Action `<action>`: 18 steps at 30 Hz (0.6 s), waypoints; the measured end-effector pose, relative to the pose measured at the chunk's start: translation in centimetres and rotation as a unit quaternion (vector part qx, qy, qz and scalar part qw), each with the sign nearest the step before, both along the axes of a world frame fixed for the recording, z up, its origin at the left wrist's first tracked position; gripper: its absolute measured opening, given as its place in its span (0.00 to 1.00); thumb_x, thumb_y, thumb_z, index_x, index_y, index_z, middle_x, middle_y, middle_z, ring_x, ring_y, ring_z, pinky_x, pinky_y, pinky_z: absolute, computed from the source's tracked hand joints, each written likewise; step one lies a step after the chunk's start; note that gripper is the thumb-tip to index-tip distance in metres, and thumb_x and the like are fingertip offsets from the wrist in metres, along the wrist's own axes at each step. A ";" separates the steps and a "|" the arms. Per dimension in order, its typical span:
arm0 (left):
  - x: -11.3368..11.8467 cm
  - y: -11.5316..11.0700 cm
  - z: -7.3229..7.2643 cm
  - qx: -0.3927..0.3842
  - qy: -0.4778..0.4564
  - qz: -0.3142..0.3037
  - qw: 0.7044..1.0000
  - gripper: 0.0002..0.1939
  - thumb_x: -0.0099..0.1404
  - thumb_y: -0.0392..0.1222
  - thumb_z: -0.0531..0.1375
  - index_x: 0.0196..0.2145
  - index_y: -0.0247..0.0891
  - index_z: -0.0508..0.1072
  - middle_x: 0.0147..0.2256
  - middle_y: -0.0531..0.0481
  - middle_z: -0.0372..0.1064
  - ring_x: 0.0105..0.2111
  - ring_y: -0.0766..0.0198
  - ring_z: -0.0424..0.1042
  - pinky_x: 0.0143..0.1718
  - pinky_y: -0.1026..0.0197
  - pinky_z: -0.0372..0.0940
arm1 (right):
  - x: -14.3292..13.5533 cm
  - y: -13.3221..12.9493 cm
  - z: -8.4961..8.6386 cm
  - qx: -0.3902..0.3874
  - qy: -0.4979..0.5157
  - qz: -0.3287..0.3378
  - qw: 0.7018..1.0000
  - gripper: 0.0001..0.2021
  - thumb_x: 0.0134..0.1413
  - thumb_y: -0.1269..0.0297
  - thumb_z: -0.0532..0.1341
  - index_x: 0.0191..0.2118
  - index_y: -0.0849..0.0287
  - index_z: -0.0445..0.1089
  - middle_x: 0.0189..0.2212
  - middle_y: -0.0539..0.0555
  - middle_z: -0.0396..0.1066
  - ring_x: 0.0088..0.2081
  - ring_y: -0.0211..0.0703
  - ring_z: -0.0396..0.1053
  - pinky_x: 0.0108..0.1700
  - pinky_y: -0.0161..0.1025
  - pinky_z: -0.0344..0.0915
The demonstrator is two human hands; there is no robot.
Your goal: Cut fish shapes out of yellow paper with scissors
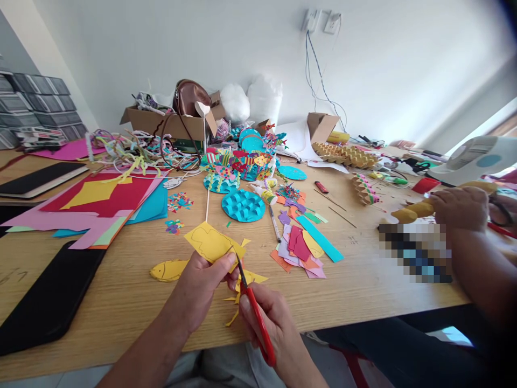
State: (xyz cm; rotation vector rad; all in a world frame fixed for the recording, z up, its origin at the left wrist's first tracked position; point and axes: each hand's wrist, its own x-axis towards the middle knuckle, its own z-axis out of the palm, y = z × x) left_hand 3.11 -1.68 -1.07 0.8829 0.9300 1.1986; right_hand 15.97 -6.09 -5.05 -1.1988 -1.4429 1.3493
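Observation:
My left hand [204,288] pinches a piece of yellow paper [210,240] that has a curved outline drawn on it. Red-handled scissors [257,320] are gripped in my right hand [266,318], their blades at the paper's lower right edge, close to my left thumb. Beside my left wrist lies a yellow paper fish [167,270] with drawn details, partly hidden by that hand. Yellow scraps [252,276] lie on the table behind and beneath the scissors.
Coloured paper scraps [301,242] and a pen [275,224] lie right of centre. A scalloped blue disc [243,205] sits ahead. Stacked coloured sheets [97,199] and a black case [52,296] are at left. Another person's hand [460,207] holds something yellowish at right.

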 end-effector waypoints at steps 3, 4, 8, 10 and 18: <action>-0.2 0.0 -0.1 -0.001 0.010 -0.007 1.000 0.06 0.52 0.37 0.61 0.19 0.36 0.71 0.17 0.56 0.66 0.18 0.70 0.64 0.20 0.69 0.60 | -0.1 0.0 0.0 -0.001 0.002 0.001 1.000 0.23 0.57 0.47 0.55 0.19 0.57 0.52 0.16 0.44 0.50 0.20 0.34 0.47 0.21 0.33 0.45; -0.2 0.0 -0.1 -0.003 0.014 -0.007 1.000 0.06 0.52 0.37 0.61 0.19 0.36 0.71 0.17 0.56 0.66 0.18 0.70 0.64 0.20 0.69 0.60 | -0.1 -0.1 0.1 0.000 0.005 0.001 1.000 0.23 0.57 0.47 0.56 0.19 0.57 0.52 0.15 0.44 0.50 0.20 0.33 0.47 0.21 0.33 0.44; -0.1 -0.2 0.1 -0.010 0.028 -0.012 0.999 0.07 0.51 0.37 0.61 0.18 0.36 0.70 0.17 0.57 0.66 0.18 0.70 0.63 0.20 0.68 0.60 | -0.2 -0.2 0.2 -0.011 0.033 0.003 0.999 0.22 0.57 0.48 0.55 0.20 0.56 0.53 0.15 0.43 0.50 0.18 0.32 0.47 0.19 0.32 0.45; 0.1 -0.3 0.2 -0.015 0.033 -0.012 0.999 0.07 0.50 0.37 0.61 0.17 0.37 0.69 0.16 0.57 0.65 0.18 0.70 0.63 0.19 0.68 0.59 | -0.1 -0.3 0.3 -0.016 0.042 0.003 0.999 0.21 0.57 0.49 0.55 0.21 0.56 0.52 0.15 0.43 0.50 0.18 0.32 0.47 0.19 0.32 0.45; 0.1 -0.3 0.4 -0.017 0.048 -0.018 0.999 0.07 0.49 0.38 0.61 0.17 0.36 0.68 0.16 0.57 0.64 0.18 0.69 0.62 0.19 0.67 0.59 | 0.0 -0.3 0.3 -0.004 0.020 -0.004 1.000 0.21 0.59 0.51 0.53 0.21 0.56 0.51 0.16 0.43 0.48 0.19 0.32 0.46 0.20 0.32 0.44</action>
